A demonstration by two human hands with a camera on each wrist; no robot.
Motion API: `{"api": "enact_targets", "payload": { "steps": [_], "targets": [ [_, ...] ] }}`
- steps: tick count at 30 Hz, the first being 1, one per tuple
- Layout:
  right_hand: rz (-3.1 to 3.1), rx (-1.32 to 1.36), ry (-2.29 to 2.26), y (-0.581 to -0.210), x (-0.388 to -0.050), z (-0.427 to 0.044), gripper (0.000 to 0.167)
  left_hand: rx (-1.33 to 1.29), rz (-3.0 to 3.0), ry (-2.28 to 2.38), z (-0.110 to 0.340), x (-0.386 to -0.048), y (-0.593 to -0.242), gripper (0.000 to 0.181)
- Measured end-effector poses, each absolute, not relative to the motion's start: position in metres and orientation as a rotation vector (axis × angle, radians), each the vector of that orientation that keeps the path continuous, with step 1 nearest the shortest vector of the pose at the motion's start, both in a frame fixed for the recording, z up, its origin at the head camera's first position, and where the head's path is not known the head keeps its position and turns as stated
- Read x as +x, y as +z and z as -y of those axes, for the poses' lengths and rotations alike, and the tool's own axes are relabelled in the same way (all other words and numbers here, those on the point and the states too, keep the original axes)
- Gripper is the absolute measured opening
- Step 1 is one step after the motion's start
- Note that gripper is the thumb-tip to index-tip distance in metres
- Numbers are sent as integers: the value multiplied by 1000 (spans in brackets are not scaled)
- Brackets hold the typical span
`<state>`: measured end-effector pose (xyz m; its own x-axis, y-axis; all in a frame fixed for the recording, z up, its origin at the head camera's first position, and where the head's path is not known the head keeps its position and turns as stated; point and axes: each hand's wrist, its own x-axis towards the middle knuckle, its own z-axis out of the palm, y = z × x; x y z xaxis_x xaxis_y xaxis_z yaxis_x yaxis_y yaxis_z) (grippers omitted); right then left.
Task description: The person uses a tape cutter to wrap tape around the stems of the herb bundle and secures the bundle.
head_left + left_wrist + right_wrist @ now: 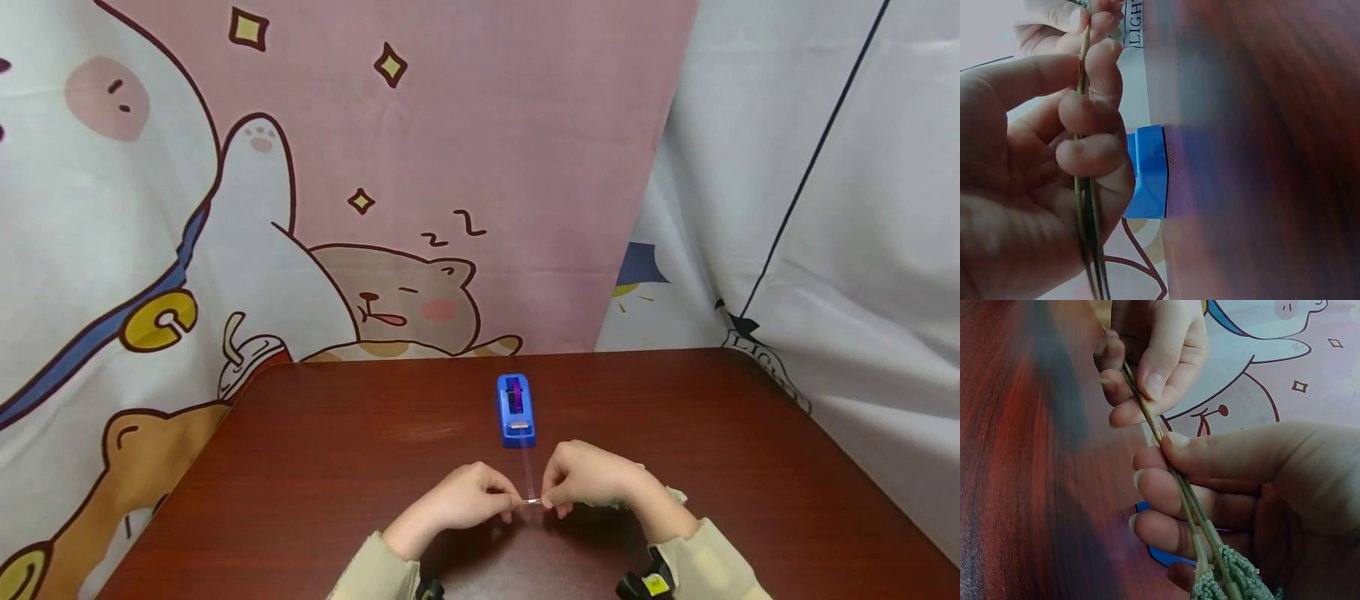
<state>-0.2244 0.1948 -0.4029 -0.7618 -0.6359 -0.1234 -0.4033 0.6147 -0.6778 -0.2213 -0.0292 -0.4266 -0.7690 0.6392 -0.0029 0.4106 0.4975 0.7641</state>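
Light and probably easily snapped, the stems (1149, 411) sit at six o'clock from the tape dispenser (516, 411), pinched by left hand (475, 497) and right hand (588, 475) along their bare lengths, seemingly the safest hold.

**Left grip (472, 497) and right grip (579, 477) both pinching**

The left forearm (375, 571) and right forearm (720, 562) slant toward each other from the lower edge of the head view. The two grips sit close together, a narrow gap between them, knuckles raised. In the left wrist view, the left thumb (1035, 75) extends toward the curled left fingers (1091, 115). In the right wrist view, the right thumb (1235, 453) lies nearly straight, opposite the bent right fingers (1155, 489).
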Motion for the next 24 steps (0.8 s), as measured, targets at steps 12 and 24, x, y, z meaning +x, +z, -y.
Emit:
{"api": "enact_targets", "payload": {
  "steps": [12,24],
  "targets": [
    [-2512,-843,-922,-404,-225,-194,13,905,-2491,1136,28,-218,-425,12],
    [-2599,-832,-868,-404,-224,-191,18,880,-2488,1217,28,-221,-429,6]
  ]
}}
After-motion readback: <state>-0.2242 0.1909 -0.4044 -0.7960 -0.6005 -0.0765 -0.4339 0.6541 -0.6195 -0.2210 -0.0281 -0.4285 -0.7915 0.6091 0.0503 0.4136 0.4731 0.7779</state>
